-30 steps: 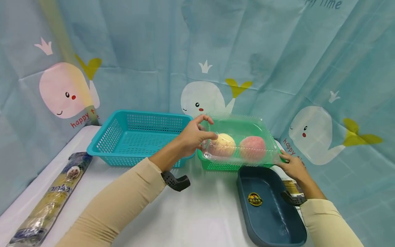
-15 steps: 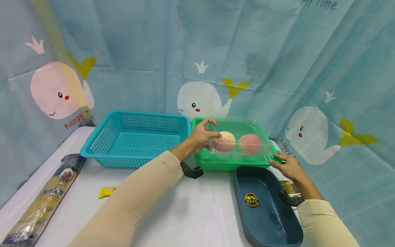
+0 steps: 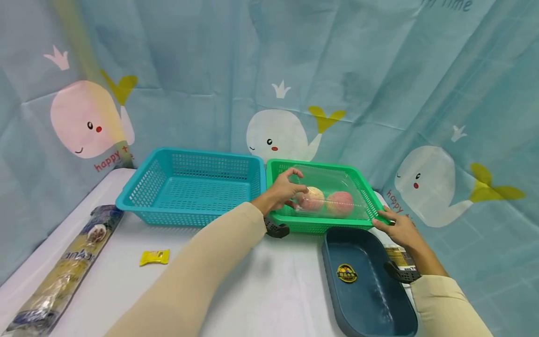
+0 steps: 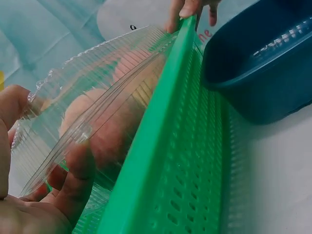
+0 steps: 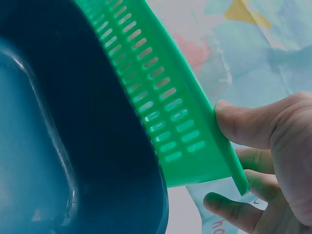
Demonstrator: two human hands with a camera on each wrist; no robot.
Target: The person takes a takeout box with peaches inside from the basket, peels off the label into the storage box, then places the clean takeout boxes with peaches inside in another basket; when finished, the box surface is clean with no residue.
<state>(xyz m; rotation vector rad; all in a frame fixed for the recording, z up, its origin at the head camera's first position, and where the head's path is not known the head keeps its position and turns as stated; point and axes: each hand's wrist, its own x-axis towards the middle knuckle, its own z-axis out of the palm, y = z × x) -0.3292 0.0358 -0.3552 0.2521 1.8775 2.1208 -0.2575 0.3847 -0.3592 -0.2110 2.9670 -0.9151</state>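
My left hand (image 3: 283, 191) grips the left end of a clear plastic clamshell box (image 3: 326, 177), thumb on top and fingers underneath, as the left wrist view shows. Inside the box lie two peaches, one yellowish pink (image 3: 311, 201) and one pink (image 3: 340, 204). The box sits inside the green perforated basket (image 3: 303, 225), its left end tilted up in the left wrist view. At the basket's right front corner my right hand (image 3: 397, 228) pinches the green rim (image 5: 195, 87), thumb inside and fingers outside.
A turquoise basket (image 3: 193, 217) adjoins the green one on the left. In front stands a dark blue tray (image 3: 370, 299), close to the green basket. A long noodle-like packet (image 3: 67, 267) and a small yellow wrapper (image 3: 154, 257) lie leftward. Another packet (image 3: 397, 256) is partly behind the right wrist.
My left hand has lowered the clamshell box with the peaches from above the green basket down into it. The yellow wrapper has come out from behind my left arm. The right hand stays at the rim.
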